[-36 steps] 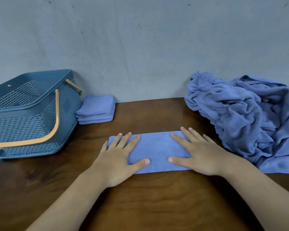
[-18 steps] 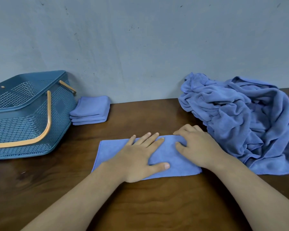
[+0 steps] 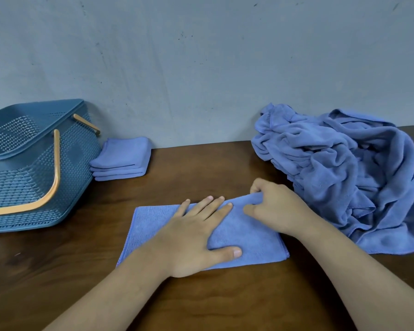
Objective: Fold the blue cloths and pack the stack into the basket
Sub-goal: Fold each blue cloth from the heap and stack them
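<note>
I see left hand (image 3: 194, 237) flat, fingers spread, on the blue cloth (image 3: 251, 242), right hand (image 3: 277, 209) beside it pinching the cloth's far edge, loose cloth pile (image 3: 344, 173) right of that hand, folded stack (image 3: 123, 158) and basket (image 3: 29, 168) well left of both

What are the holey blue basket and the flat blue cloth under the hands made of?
The holey blue basket looks like matte moulded plastic: stiff walls with even rows of small holes. The flat blue cloth seems a soft, fuzzy fabric, maybe microfibre: fine nap, stitched edge, creasing where the right hand pinches it.
</note>
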`<state>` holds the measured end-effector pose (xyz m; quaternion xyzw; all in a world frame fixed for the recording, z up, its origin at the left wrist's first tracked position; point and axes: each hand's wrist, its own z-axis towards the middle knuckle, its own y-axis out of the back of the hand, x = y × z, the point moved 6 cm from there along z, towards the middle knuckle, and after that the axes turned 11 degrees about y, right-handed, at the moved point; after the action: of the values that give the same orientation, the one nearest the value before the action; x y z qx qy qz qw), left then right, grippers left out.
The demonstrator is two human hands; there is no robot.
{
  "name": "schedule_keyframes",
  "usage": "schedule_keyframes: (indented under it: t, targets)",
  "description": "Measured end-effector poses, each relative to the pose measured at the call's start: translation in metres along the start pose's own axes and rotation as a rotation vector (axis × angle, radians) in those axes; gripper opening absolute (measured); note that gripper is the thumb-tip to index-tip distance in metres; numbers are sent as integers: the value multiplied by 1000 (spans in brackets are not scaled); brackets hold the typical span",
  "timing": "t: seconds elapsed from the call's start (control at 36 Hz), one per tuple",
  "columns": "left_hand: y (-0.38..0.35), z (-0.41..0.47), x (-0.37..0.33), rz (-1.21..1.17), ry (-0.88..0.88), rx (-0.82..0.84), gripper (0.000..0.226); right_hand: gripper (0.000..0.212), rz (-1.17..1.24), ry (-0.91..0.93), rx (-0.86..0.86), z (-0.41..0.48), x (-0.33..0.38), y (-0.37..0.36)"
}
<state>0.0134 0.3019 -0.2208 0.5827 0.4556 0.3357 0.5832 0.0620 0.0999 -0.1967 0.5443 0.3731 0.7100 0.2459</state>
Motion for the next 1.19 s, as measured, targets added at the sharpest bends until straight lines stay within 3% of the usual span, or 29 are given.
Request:
schedule_keyframes:
  t: [0.11, 0.22, 0.33, 0.5, 0.81, 1.0, 1.19]
  targets:
    - [1, 0, 1, -20, 6, 4, 94, 26, 286, 4, -47, -5, -4, 9]
    - [2, -1, 1, -42, 5, 7, 95, 19, 405, 65, 5, -24, 5, 13]
    - [2, -2, 2, -58, 4, 14, 95, 17, 331, 75, 72, -43, 6, 2]
    - [3, -2, 0, -67, 3, 6, 96, 37, 206, 96, -52, -47, 2, -8]
    - [9, -31, 51, -34, 96, -7, 89, 46, 74, 72, 50, -40, -12, -7]
    - [16, -66, 131, -125, 162, -6, 86, 45, 100, 55, 50, -43, -11, -7]
    - [14, -65, 144, -221, 175, -33, 96, 39, 213, 12, -33, -46, -1, -4]
